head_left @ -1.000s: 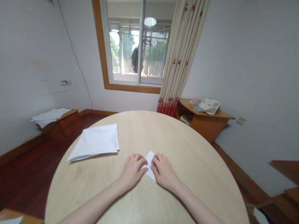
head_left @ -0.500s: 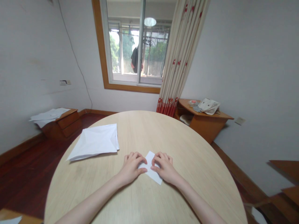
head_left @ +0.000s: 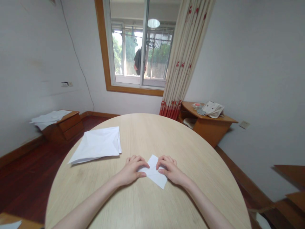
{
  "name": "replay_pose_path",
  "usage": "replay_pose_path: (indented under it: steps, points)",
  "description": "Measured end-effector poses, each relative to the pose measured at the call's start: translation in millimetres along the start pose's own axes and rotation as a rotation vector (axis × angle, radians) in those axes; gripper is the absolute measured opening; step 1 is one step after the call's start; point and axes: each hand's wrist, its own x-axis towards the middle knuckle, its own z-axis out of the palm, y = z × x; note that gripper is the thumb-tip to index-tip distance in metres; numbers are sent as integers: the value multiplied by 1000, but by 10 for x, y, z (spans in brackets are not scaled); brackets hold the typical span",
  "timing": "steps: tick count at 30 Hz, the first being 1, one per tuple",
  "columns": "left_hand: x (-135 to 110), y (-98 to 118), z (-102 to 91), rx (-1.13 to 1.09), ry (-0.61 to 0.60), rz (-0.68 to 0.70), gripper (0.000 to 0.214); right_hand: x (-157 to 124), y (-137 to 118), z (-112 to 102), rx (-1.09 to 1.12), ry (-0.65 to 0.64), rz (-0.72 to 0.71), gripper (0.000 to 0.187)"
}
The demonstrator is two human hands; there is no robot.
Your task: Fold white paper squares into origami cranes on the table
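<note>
A small piece of folded white paper [head_left: 156, 175] lies on the round table, set at a slant between my two hands. My left hand [head_left: 133, 168] has its fingers curled at the paper's left corner, index fingertip and thumb on either side of it. At the right edge, my right hand [head_left: 170, 170] is bent over the paper with thumb and index fingertip on it. Both thumbs stand a little apart from the index fingers. The paper's left and right corners are partly covered by the fingers.
The round wooden table [head_left: 147, 133] carries larger folded white sheets [head_left: 100, 143] at its left. Beyond it stand a low cabinet [head_left: 69, 125] with papers on top and a corner cabinet [head_left: 209, 127] with a cloth bag [head_left: 212, 109]. A curtain [head_left: 182, 63] hangs beside the window.
My thumbs and index fingers have drawn slightly outward, left hand to the left and right hand to the right, showing more of the paper's middle. The paper has barely moved.
</note>
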Motion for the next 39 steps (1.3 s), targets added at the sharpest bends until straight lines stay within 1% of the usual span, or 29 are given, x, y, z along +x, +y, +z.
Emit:
replay_pose_path:
  steps: [2,5,9,12,15,18,22,24,27,30,35,39]
  points:
    - [-1,-8,-11,-9,-4,11,20,-4,12,0,12,14,-14,17]
    - [-9,-5,-24,-30,1,38,20,-17,2,17,4,68,-57,19]
    - [-20,2,-25,-67,18,72,21,-42,-58,58,-21,127,-192,23]
    - [-22,-5,-19,-106,34,101,21,-56,-99,91,-22,125,-303,27]
    - [-20,-15,-16,-134,45,111,21,-67,-107,114,-45,97,-349,33]
    - [-17,-20,-16,-140,44,109,20,-78,-104,116,-100,64,-353,37]
    - [-19,-13,-6,-123,53,91,22,-95,-143,94,-172,56,-359,34]
    - [-24,-7,1,-59,108,71,27,-108,-180,79,-207,45,-352,33]
    - [-37,8,3,86,221,25,35,-129,-229,61,-244,18,-337,34]
    - [-53,23,-2,171,266,-30,38,-150,-266,47,-265,1,-330,36]
    - [-67,37,7,181,251,-83,31,-186,-340,16,-286,-11,-311,37]
    - [-47,33,10,121,267,-168,22,-195,-380,5,-275,-11,-302,30]
